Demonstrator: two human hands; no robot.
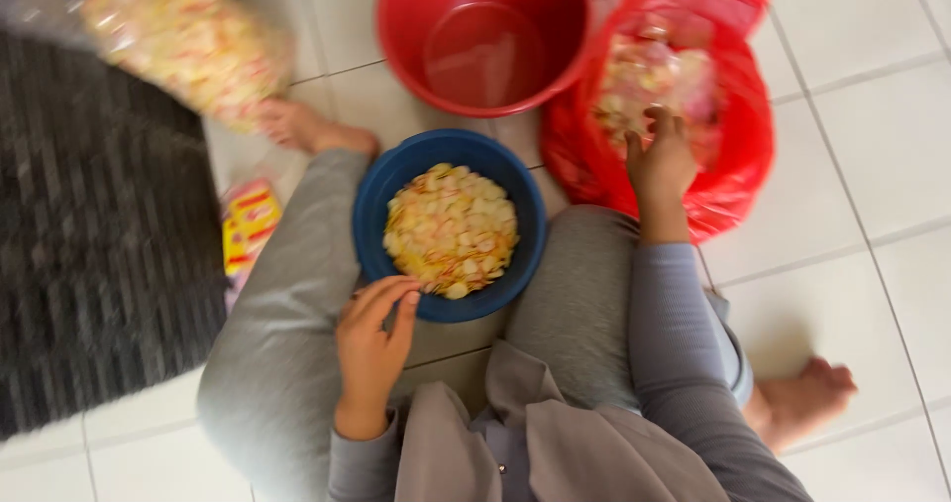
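Note:
A blue bowl (376, 205) full of pale yellow and pink crackers (451, 229) sits on the tiled floor between my knees. My left hand (371, 338) rests at the bowl's near rim, fingers loosely curled and touching the edge. My right hand (659, 155) reaches into a red plastic bag (738, 155) holding more crackers (644, 81), its fingers curled down among them; whether it grips any is not visible.
An empty red bucket (485, 36) stands beyond the bowl. A clear bag of crackers (183, 36) lies at the top left near my foot (307, 130). A yellow packet (248, 229) lies by a dark grey mat (94, 244). White tiles extend right.

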